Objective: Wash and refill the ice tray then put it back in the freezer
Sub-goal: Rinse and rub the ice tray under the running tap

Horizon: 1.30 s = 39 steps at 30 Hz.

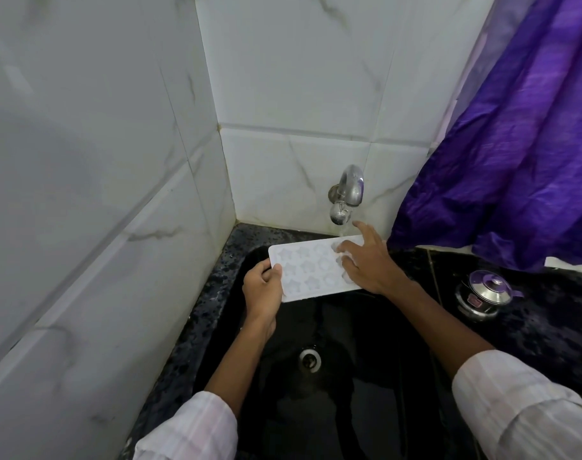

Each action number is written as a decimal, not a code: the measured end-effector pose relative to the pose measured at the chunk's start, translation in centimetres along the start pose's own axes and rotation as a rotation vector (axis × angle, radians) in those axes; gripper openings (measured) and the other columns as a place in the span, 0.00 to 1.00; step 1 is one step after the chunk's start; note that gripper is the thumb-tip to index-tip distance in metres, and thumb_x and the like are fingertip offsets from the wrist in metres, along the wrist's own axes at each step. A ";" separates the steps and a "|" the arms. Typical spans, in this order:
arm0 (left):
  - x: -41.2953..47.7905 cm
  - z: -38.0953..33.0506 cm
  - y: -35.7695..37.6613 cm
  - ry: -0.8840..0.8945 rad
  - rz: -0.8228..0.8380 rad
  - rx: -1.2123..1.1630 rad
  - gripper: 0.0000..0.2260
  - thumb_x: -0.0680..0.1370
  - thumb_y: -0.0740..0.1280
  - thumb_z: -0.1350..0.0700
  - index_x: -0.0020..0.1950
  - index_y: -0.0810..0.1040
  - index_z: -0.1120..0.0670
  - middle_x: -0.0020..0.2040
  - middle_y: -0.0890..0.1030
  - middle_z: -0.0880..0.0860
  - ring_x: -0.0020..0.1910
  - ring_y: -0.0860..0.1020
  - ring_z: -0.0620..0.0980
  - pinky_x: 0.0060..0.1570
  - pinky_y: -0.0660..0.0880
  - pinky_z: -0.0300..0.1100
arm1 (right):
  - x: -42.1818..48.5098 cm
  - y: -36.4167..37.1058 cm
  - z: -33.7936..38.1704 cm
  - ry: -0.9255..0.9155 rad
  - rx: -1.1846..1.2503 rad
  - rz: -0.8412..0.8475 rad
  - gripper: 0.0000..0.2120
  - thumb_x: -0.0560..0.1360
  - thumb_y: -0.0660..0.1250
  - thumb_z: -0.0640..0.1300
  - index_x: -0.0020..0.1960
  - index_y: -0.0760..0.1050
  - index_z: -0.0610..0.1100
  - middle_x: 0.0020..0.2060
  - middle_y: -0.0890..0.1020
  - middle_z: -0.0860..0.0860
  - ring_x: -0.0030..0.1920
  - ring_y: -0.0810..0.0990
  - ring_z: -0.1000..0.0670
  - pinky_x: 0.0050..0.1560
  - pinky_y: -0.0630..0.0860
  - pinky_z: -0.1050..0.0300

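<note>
Fingers (267, 271) of left hand (261, 293): curled round the left short end of the ice tray (307, 270), thumb on its upper face, grasping; right hand (369, 263): fingers spread and nearly straight, resting flat on the tray's right end, forefinger lifted toward the water, gripping nothing.

Tiled walls (83, 161): white with grey veining; fill the left and upper middle of the frame, meeting in a corner.
Purple curtain (515, 154): creased, glossy; upper right, its hem draped onto the counter.
Sink (366, 386): black basin, wet; lower middle.
Counter (209, 293): black speckled stone; frames the sink on the left, back and right.
Sleeves: pale, faintly striped; left sleeve (190, 429) at the bottom edge, right sleeve (515, 403) at lower right.
Ice tray: white, star-shaped moulds facing up; held level above the sink at mid-frame, its right far corner under the tap.
Lidded steel pot (483, 295): purple knob and handle; on the counter, right of the sink.
Tap (346, 194): chrome, wall-mounted; above the tray.
Drain (310, 360): steel ring in the sink floor.
Water stream (344, 230): thin; falls from the tap onto the tray.
</note>
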<state>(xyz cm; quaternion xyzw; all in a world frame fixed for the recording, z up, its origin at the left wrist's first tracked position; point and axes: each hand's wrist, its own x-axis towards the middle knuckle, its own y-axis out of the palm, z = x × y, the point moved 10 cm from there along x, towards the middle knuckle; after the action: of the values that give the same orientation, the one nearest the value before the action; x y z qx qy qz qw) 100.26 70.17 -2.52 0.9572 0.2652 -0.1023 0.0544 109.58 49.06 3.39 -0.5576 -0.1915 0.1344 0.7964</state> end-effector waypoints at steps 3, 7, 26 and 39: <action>-0.2 0.0 0.2 -0.007 -0.002 -0.007 0.10 0.82 0.63 0.59 0.61 0.80 0.55 0.47 0.86 0.50 0.46 0.85 0.49 0.49 0.83 0.51 | 0.0 0.3 -0.2 0.019 -0.011 0.030 0.15 0.79 0.60 0.45 0.64 0.76 0.50 0.77 0.54 0.42 0.77 0.50 0.39 0.71 0.56 0.32; -0.2 0.1 0.0 -0.021 -0.029 -0.022 0.10 0.82 0.63 0.58 0.61 0.80 0.56 0.47 0.86 0.51 0.46 0.85 0.50 0.49 0.83 0.53 | 0.0 0.1 0.3 -0.025 0.028 0.035 0.16 0.80 0.59 0.43 0.65 0.76 0.51 0.76 0.56 0.43 0.76 0.54 0.41 0.72 0.56 0.33; 0.4 -5.2 1.4 0.086 -0.076 -0.012 0.11 0.81 0.63 0.60 0.43 0.79 0.46 0.44 0.85 0.50 0.46 0.84 0.50 0.50 0.82 0.51 | -0.5 -5.1 0.9 -0.058 0.030 -0.203 0.16 0.76 0.55 0.44 0.51 0.81 0.48 0.71 0.66 0.44 0.71 0.63 0.44 0.71 0.53 0.34; -0.1 -4.5 0.7 0.049 -0.134 -0.094 0.08 0.81 0.63 0.60 0.54 0.81 0.54 0.47 0.85 0.51 0.46 0.84 0.48 0.45 0.81 0.43 | -0.6 -4.3 1.7 -0.066 0.105 -0.098 0.13 0.81 0.59 0.43 0.62 0.78 0.48 0.74 0.59 0.43 0.73 0.51 0.47 0.75 0.49 0.45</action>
<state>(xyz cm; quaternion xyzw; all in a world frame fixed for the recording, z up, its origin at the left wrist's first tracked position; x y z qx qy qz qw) 101.31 70.27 1.92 0.9359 0.3345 -0.0698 0.0860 108.23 48.75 7.87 -0.5004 -0.2374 0.1236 0.8234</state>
